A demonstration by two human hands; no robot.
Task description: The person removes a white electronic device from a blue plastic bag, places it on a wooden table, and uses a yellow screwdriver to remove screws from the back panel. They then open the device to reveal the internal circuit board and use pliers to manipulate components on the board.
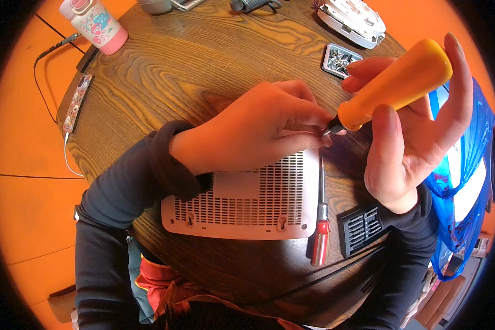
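Right hand (pixel 410 132) is wrapped around the orange handle of a screwdriver (pixel 393 91), thumb pressed along its near side, fingers curled over the top. The tool slants down to the left, and its dark metal tip sits right at the fingertips (pixel 325 138) of the left hand (pixel 253 129). That left hand is closed in a pinch around the shaft near the tip, resting on the far edge of a white vented box (pixel 253 201) that lies flat, slots up. Just beside the box, to its right, a red-handled screwdriver (pixel 320 234) lies on the wood, and next to that a black bit holder (pixel 359 228). The round wooden table (pixel 203 66) also carries a small tray of screws (pixel 340 59), a white round device (pixel 353 21) and a pink bottle (pixel 96 23) at the far rim. Orange floor (pixel 22 165) all around, and a blue plastic bag (pixel 462 187) hanging at the right.
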